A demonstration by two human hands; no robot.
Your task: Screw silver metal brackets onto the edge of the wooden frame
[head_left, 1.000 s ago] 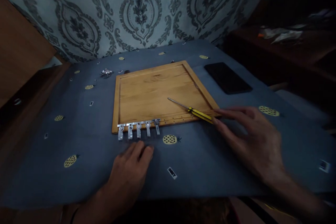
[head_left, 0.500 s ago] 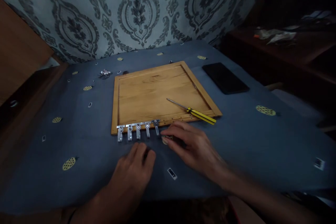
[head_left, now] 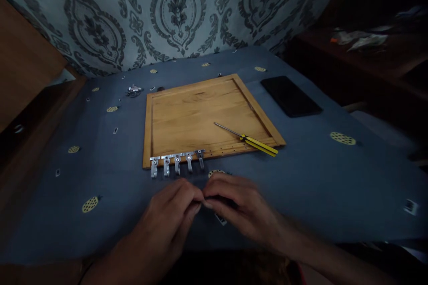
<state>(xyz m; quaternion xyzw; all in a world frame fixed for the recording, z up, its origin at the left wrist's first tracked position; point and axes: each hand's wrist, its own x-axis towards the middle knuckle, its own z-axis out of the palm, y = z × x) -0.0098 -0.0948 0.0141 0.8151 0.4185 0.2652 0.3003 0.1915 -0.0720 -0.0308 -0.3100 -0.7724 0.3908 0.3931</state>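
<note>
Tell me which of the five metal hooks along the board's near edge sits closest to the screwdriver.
The rightmost hook, ending the row; the other four all lie farther left, away from the screwdriver.

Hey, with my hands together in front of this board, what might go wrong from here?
The screwdriver lies across the near edge of the board, handle jutting out, so a bump might knock it off. The left hand and right hand meet; anything between them is hidden here and might drop. The five metal pieces stick out past that edge, close to the left hand, so knuckles might catch them.
</note>
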